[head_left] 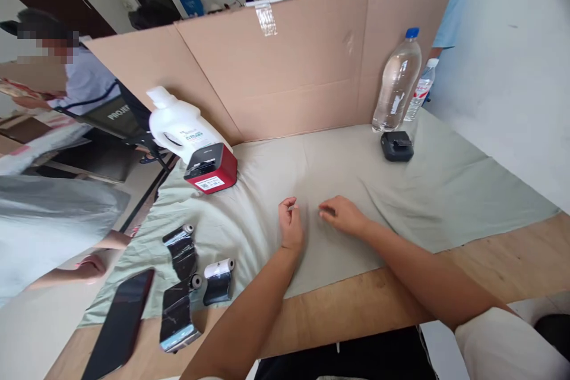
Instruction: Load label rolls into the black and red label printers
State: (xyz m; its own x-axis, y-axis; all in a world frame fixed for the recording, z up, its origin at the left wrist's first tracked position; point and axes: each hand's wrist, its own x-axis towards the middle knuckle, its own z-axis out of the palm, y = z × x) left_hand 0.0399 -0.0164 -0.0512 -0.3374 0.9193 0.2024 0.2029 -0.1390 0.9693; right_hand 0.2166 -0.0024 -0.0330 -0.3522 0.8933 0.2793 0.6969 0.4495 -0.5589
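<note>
Both hands sit loosely curled on the grey-green cloth (445,190), left hand (291,227) just beside right hand (342,215), neither gripping anything. Red label printer (210,167) is off to their left, paper rolls (218,279) nearer the left hand.

A makeshift workroom: cardboard screen (285,65), cloth-covered table (512,261), label printer (210,169).

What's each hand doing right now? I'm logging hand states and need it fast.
Left hand: loosely curled, resting on the green cloth, holding nothing visible.
Right hand: fingers bent, resting on the cloth, holding nothing visible.
</note>
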